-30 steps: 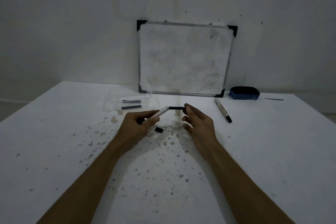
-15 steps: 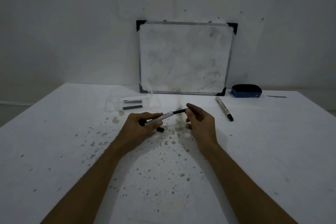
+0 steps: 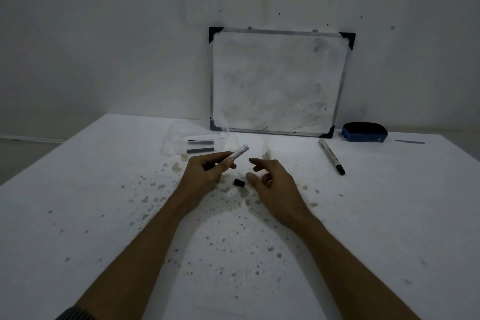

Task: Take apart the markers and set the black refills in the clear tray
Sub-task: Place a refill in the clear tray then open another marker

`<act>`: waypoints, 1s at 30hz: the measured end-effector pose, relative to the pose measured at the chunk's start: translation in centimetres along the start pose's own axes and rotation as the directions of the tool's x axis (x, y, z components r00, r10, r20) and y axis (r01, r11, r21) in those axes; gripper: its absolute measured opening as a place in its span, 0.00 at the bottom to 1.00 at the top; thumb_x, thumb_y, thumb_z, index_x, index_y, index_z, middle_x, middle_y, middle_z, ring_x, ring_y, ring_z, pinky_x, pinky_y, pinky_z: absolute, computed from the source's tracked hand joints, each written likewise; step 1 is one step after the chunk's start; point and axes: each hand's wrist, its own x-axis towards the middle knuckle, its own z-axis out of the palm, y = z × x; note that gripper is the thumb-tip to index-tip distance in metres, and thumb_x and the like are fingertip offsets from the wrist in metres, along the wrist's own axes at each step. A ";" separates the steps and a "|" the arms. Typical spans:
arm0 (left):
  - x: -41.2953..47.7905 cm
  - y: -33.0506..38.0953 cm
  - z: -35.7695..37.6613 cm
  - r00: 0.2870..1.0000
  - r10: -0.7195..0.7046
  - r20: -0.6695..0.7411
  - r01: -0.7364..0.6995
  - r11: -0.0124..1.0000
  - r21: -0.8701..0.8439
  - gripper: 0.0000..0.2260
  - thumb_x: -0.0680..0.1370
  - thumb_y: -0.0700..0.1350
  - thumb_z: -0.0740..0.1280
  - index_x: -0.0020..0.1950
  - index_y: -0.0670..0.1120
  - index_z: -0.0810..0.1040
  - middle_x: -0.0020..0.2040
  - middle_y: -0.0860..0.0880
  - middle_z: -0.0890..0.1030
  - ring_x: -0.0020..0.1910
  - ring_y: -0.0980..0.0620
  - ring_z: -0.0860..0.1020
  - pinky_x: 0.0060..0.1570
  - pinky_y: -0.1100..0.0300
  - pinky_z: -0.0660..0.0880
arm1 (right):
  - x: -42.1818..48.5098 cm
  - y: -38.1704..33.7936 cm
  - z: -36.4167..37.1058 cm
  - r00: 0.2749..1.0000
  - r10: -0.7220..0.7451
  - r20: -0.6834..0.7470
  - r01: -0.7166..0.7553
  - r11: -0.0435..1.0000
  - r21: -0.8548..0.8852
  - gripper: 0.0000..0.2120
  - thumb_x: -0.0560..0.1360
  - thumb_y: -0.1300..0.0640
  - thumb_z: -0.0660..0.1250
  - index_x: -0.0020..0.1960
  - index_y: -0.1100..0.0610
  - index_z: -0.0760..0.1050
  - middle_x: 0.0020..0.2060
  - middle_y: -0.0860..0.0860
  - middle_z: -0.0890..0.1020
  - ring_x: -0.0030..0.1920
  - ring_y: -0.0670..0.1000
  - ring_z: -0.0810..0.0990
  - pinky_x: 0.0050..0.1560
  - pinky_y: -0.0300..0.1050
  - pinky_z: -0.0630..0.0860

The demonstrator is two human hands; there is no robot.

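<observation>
The left hand (image 3: 207,171) is seen clamped on a white barrel (image 3: 235,154), which is held tilted with its open end raised toward the far right. The right hand (image 3: 270,184) is held just right of it, fingers (image 3: 255,162) loosely curled and apart, nothing visibly gripped; whether a refill is tucked in the palm cannot be told. A small black cap (image 3: 239,182) is seen lying on the table (image 3: 104,189) between the two hands, just beside the right thumb.

No writing can be read: dark marks are seen on a whole marker (image 3: 332,156) lying to the right, but they are too small to make out.

A clear tray (image 3: 171,141) is placed at the far left of the hands, its walls barely visible against the white surface. Two dark refills (image 3: 200,150) are seen lying in it, side by side. The lower part of the barrel is hidden inside the left fist.

The table is white and flecked with brownish stains around the hands. A smudged whiteboard (image 3: 278,83) with black corners is propped against a pale wall, and a blue eraser (image 3: 364,132) is set at its right. A thin grey strip (image 3: 410,142) is seen lying far right. The scene is dimly lit.
</observation>
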 end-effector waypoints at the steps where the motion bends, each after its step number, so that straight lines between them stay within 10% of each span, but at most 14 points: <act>1: 0.1 -0.1 -0.1 1.000 0.001 -0.003 -0.001 1.000 0.001 0.11 0.80 0.54 0.73 0.61 0.56 0.87 0.47 0.50 0.89 0.30 0.60 0.74 0.30 0.67 0.73 | 0.0 -0.1 0.1 0.999 -0.021 0.041 0.023 0.999 -0.043 0.21 0.79 0.42 0.67 0.70 0.44 0.74 0.58 0.42 0.78 0.44 0.41 0.78 0.46 0.33 0.75; 13: -0.4 0.2 0.4 1.000 0.007 0.013 -0.007 1.000 -0.004 0.08 0.81 0.49 0.73 0.58 0.58 0.87 0.46 0.48 0.90 0.30 0.55 0.73 0.29 0.64 0.73 | 0.0 -0.3 0.2 0.985 -0.121 0.126 0.146 0.965 -0.217 0.11 0.82 0.54 0.65 0.63 0.50 0.78 0.54 0.49 0.79 0.44 0.42 0.77 0.52 0.38 0.78; 17: -0.4 0.1 0.4 0.999 0.004 0.032 -0.005 0.999 0.035 0.09 0.80 0.50 0.73 0.60 0.55 0.87 0.46 0.49 0.90 0.30 0.55 0.72 0.29 0.65 0.71 | 0.7 -0.2 -1.1 0.991 0.104 -0.080 -0.092 0.986 0.139 0.12 0.84 0.54 0.62 0.63 0.47 0.79 0.54 0.48 0.82 0.49 0.45 0.81 0.50 0.37 0.78; 21: -0.6 0.1 0.7 0.997 0.019 0.075 -0.027 0.993 0.114 0.10 0.80 0.50 0.73 0.60 0.54 0.88 0.45 0.53 0.90 0.29 0.63 0.74 0.30 0.69 0.70 | 1.0 0.2 -3.3 0.934 0.352 0.054 -0.287 0.654 0.700 0.07 0.79 0.56 0.70 0.54 0.54 0.86 0.49 0.54 0.88 0.40 0.49 0.81 0.41 0.43 0.78; 30: -0.8 0.1 0.7 0.991 0.048 0.122 -0.065 0.988 0.137 0.10 0.79 0.51 0.75 0.59 0.60 0.87 0.45 0.52 0.90 0.33 0.63 0.76 0.33 0.70 0.71 | 0.8 0.2 -3.4 0.951 0.288 0.108 -0.282 0.674 0.683 0.12 0.78 0.51 0.72 0.58 0.56 0.85 0.52 0.53 0.88 0.38 0.50 0.84 0.37 0.39 0.76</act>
